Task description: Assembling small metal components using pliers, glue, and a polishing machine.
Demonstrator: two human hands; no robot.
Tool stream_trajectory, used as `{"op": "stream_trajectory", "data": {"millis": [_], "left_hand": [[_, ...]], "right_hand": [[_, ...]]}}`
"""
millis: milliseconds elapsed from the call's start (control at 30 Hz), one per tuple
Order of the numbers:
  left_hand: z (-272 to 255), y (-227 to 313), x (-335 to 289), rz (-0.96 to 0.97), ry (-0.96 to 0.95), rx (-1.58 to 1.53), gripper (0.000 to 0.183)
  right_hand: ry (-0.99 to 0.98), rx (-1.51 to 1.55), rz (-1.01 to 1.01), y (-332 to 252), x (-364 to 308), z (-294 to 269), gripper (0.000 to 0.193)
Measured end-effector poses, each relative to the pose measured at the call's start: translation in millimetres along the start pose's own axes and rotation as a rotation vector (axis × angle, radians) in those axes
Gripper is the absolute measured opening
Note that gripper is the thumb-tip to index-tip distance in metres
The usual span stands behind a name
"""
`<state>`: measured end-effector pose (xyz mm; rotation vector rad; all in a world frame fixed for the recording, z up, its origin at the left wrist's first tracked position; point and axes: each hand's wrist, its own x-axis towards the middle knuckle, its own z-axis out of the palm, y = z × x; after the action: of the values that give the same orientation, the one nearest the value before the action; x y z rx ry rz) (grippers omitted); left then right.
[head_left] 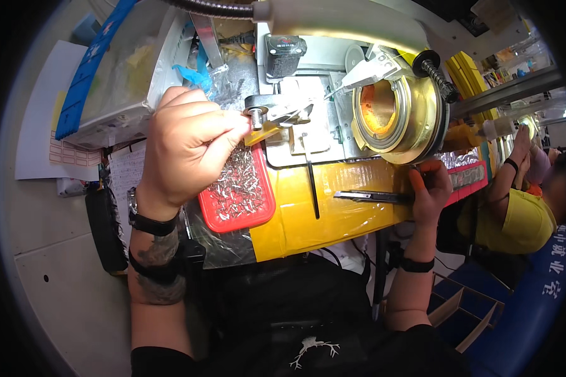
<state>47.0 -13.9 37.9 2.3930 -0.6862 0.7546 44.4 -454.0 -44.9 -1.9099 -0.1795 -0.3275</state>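
Left hand (192,141) pinched at the bolt (256,118), right hand (431,196) below the brass wheel (409,122)

The left thumb and forefinger are closed together beside the bolt on the small machine (324,113); anything between them is too small to tell; the right fingers curl near the wheel's underside, their grip unclear; the left wrist stands beside a red tray (209,217) of small metal pieces (238,188); a black rod (312,188) juts over the yellow-covered tabletop (289,220); a knife (368,196) lies by the right hand; a lamp (346,22) overhangs the machine.

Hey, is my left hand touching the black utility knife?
Apart. The head view shows the yellow surface lying between your left hand and the black utility knife.
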Motion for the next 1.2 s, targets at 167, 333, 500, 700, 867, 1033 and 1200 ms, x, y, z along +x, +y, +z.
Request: {"op": "stream_trajectory", "data": {"millis": [167, 333, 500, 700, 867, 1033, 1200], "left_hand": [[5.1, -2.8, 0.2, -0.005, -0.032, -0.136, 0.006], [6.7, 3.4, 1.4, -0.016, 0.070, -0.181, 0.020], [16.2, 2.4, -8.9, -0.160, 0.066, -0.282, 0.009], [4.9, 4.8, -0.1, -0.294, 0.019, -0.506, 0.015], [-6.8, 7.9, 16.2, -0.254, 0.088, -0.916, 0.028], [7.5, 27.4, 55.2, -0.161, 0.010, -0.979, 0.026], [9.4, 22.3, 51.7, -0.310, -0.071, -1.450, 0.020]], "right_hand": [[0.010, -0.012, -0.001, -3.0, 0.5, 0.3, 0.018], [-0.009, -0.014, -0.039, -4.3, -1.4, 1.3, 0.019], [0.041, 0.052, -0.113, -8.6, -2.3, 5.6, 0.018], [-0.205, 0.545, 0.149, -103.4, -34.5, 23.4, 0.017], [-0.754, 0.977, 0.460, -148.5, -22.3, 88.9, 0.034], [-0.721, 1.598, 0.784, -144.5, -4.9, 141.0, 0.044], [-0.772, 1.777, 0.823, -138.8, 5.9, 158.2, 0.041]]}}
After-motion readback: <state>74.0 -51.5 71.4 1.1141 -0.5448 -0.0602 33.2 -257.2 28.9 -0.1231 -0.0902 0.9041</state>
